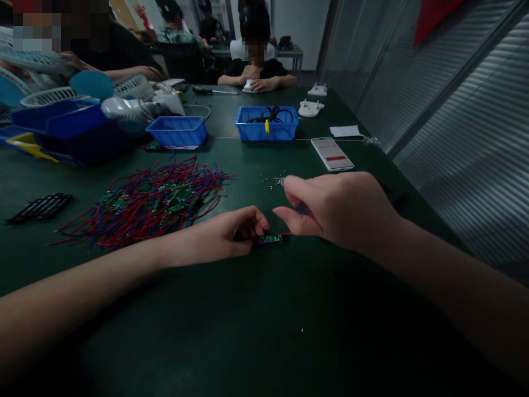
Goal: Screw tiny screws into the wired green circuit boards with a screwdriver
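Note:
My left hand (243,231) is closed, its fingertips at the left end of a small green circuit board (271,239) low over the dark green table. A red wire (286,234) leaves the board's right end. My right hand (339,209) is just above and to the right of the board, fingers curled, with a gap between thumb and index fingertip. A bit of something dark blue (303,208) shows inside its grip, mostly hidden. Just beyond the right fingertips lies a small pile of tiny screws (279,181), partly covered by the index finger.
A heap of wired circuit boards (165,193) lies left, beside black plastic frames (41,208). Farther back are blue bins (266,131), a phone (333,154), white plastic parts (311,108), a screwdriver (215,91) and stacked fan parts (132,105). Other people sit across the table.

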The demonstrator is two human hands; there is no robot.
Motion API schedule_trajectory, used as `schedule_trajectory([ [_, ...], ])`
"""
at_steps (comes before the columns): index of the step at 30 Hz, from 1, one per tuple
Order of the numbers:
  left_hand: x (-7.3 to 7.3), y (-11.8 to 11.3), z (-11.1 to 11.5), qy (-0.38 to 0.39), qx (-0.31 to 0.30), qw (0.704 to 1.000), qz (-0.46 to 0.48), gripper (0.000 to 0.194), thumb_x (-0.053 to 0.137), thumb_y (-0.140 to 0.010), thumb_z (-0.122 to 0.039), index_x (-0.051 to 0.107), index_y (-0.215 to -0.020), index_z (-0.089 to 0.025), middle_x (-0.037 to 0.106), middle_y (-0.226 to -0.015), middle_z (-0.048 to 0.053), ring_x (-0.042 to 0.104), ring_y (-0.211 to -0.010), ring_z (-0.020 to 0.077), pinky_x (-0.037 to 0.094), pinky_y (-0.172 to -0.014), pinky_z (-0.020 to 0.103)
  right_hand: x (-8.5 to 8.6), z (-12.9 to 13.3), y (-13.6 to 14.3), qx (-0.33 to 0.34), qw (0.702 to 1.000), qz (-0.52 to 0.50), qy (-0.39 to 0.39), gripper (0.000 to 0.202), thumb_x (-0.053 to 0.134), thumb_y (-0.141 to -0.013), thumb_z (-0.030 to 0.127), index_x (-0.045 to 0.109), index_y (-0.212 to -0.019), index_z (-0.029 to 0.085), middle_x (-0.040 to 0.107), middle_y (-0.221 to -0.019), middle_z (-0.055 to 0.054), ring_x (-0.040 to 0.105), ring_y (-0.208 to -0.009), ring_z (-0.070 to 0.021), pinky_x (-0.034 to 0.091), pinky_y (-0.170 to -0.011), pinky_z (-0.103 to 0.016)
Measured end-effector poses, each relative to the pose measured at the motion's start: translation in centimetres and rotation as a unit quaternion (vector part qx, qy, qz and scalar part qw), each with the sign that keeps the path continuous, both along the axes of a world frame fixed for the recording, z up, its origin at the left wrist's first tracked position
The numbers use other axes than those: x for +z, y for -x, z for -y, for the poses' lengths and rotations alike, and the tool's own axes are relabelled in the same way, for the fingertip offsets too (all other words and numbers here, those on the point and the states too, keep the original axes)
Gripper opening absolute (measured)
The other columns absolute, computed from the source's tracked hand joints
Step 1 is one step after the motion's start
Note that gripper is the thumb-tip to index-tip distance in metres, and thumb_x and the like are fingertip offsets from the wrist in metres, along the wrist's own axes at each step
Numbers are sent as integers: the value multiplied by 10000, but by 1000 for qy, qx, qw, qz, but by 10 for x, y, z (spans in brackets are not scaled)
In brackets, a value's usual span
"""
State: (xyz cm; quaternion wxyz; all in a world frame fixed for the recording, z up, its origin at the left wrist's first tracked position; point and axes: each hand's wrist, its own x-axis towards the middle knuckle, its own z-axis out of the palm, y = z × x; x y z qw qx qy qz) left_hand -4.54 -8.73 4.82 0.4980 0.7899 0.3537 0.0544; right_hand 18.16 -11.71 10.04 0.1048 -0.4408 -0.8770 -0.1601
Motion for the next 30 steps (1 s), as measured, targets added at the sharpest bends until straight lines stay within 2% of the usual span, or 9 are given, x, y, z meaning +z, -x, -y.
schedule_trajectory([
  [3, -1, -3, 4, -31, 11, 999, -11, 327, 536, -782, -134, 469, -1097, -193, 546, -930, -1, 544, -818, 124, 479, -708, 260, 0, -2, -3, 61, 990, -69, 104, 205, 355, -921, 282, 481, -1036, 168, 617, -799, -12, 500, -585, -99, 237, -500, -241],
  [5, -6, -4, 6, -72, 16, 997, -14, 335, 555, -792, -164, 464, -1112, -201, 547, -944, 2, 540, -813, 125, 475, -697, 258, 2, -2, -5, 89, 985, -71, 131, 196, 336, -937, 248, 461, -1063, 164, 621, -833, -13, 518, -602, -94, 259, -505, -231],
  [8, -16, -3, 10, -154, 20, 988, -22, 345, 592, -803, -233, 474, -1126, -213, 557, -997, 17, 541, -857, 144, 471, -733, 281, 4, 0, -6, 83, 992, -25, 90, 261, 314, -977, 360, 507, -997, 185, 604, -743, 0, 532, -589, -104, 244, -504, -231],
  [11, -23, -4, 12, -197, 24, 979, -34, 284, 575, -830, -281, 504, -1095, -209, 563, -997, 31, 545, -872, 158, 467, -753, 300, 2, 3, -4, 29, 999, 2, 14, 400, 329, -944, 536, 542, -849, 211, 538, -587, 19, 502, -532, -118, 202, -502, -246],
  [14, -18, -6, 11, -157, 23, 987, -27, 262, 540, -845, -271, 497, -1094, -204, 566, -967, 26, 548, -848, 151, 469, -737, 289, -1, 3, -3, -3, 1000, 11, -21, 417, 326, -925, 553, 537, -808, 212, 531, -575, 13, 478, -515, -130, 169, -496, -263],
  [19, 11, 0, 2, -17, -27, 998, -58, 371, 511, -807, -167, 454, -1172, -206, 557, -1038, 27, 553, -891, 144, 481, -744, 261, 2, 2, -5, 64, 991, -49, 110, 193, 373, -878, 237, 468, -1033, 172, 606, -788, 3, 521, -590, -107, 267, -503, -245],
  [22, 18, 13, -5, -53, -73, 989, -115, 423, 543, -763, -144, 468, -1173, -220, 561, -1110, 35, 554, -974, 166, 471, -786, 258, 8, 4, -7, 71, 988, -35, 135, 200, 375, -881, 219, 446, -1058, 161, 616, -814, -11, 535, -602, -106, 293, -511, -235],
  [25, 13, 24, -10, -106, -86, 978, -158, 374, 548, -776, -179, 494, -1141, -242, 584, -1074, 21, 571, -926, 155, 457, -738, 235, 13, 7, -8, 69, 989, -16, 128, 214, 365, -912, 244, 448, -1086, 152, 628, -813, -24, 542, -602, -107, 287, -506, -227],
  [30, 5, 26, -5, -193, -77, 960, -188, 246, 541, -805, -227, 516, -1050, -230, 593, -987, 14, 588, -810, 143, 438, -672, 242, 8, 8, -5, 53, 997, 5, 59, 339, 348, -957, 459, 531, -1011, 179, 571, -645, 9, 469, -519, -89, 214, -494, -221],
])
